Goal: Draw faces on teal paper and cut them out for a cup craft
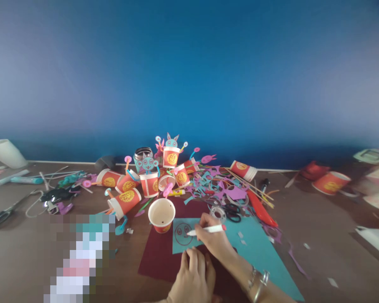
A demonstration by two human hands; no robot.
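Note:
My right hand (213,237) grips a white marker (210,229) with a red end, its tip at a dark red face drawing (183,234). That drawing, a circle with two eyes, is on a small teal paper (177,249). My left hand (193,269) lies over the paper's lower edge, fingers extended and holding nothing. Beneath is a dark red sheet (158,263). Right of it lies a larger teal sheet (265,252), partly hidden by my right arm. An open paper cup (161,214) stands just left of the drawing.
Behind are several red paper cups (171,156) with teal and pink paper figures. Paper scraps (219,181), a tape roll (218,213), black-handled scissors (233,213) and a red elongated item (261,209) lie right. Another pair of scissors (3,216) is far left; a pixelated patch covers the lower left.

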